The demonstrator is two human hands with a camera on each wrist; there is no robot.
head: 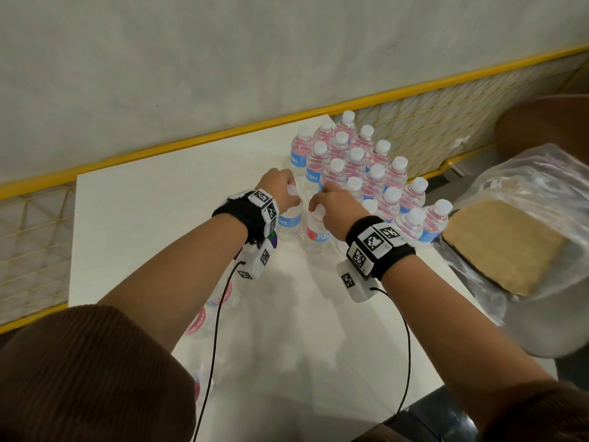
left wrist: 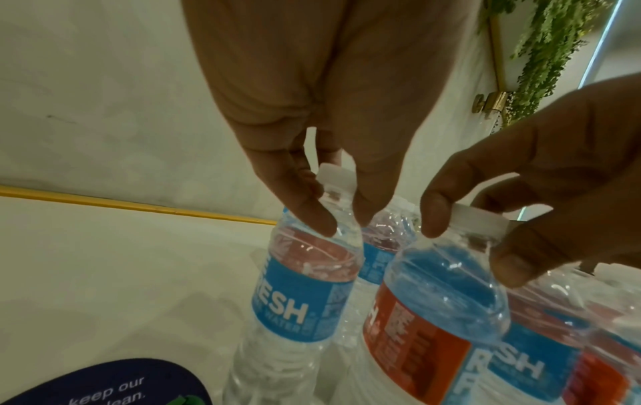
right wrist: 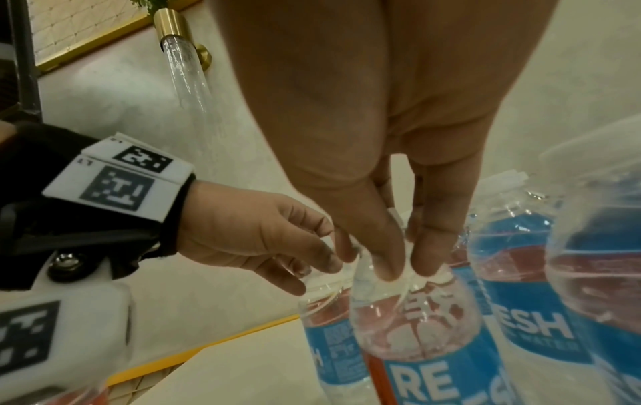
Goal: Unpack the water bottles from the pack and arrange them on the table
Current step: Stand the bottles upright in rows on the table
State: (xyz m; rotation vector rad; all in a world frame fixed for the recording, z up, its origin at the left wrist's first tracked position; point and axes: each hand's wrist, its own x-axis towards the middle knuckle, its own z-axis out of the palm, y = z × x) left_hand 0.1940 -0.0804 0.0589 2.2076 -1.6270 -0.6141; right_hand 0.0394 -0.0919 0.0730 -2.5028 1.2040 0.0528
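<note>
We see the left hand (head: 280,191) pinching the white cap and neck of a clear plastic water bottle with a blue and red label (head: 289,220), thumb and fingers (left wrist: 305,208) curled down around the cap. The right hand (head: 334,208) grips a second clear plastic bottle with a red and blue label (head: 315,232) the same way, its fingertips (right wrist: 388,254) closing on the neck from above. The two bottles stand upright, just beside each other, on the white tabletop (head: 153,224), at the near left edge of the group.

Both wrists carry black bands with white blocks printed in black-and-white square codes (head: 371,242), and thin black cables (head: 404,346) hang from them toward us.

Behind and to the right of the held pair, we see a cluster of upright matching bottles with white caps (head: 360,161), set in close diagonal rows that run toward the far right corner of the tabletop. Near the left forearm, at the tabletop's near edge, lie more clear bottles (head: 207,317), blurred and partly hidden by the arm. To the right, crumpled clear plastic wrap (head: 522,193) lies over a flat brown cardboard sheet (head: 506,247). A yellow-framed wire mesh panel (head: 32,244) runs behind the tabletop, against a pale wall (head: 223,59).
</note>
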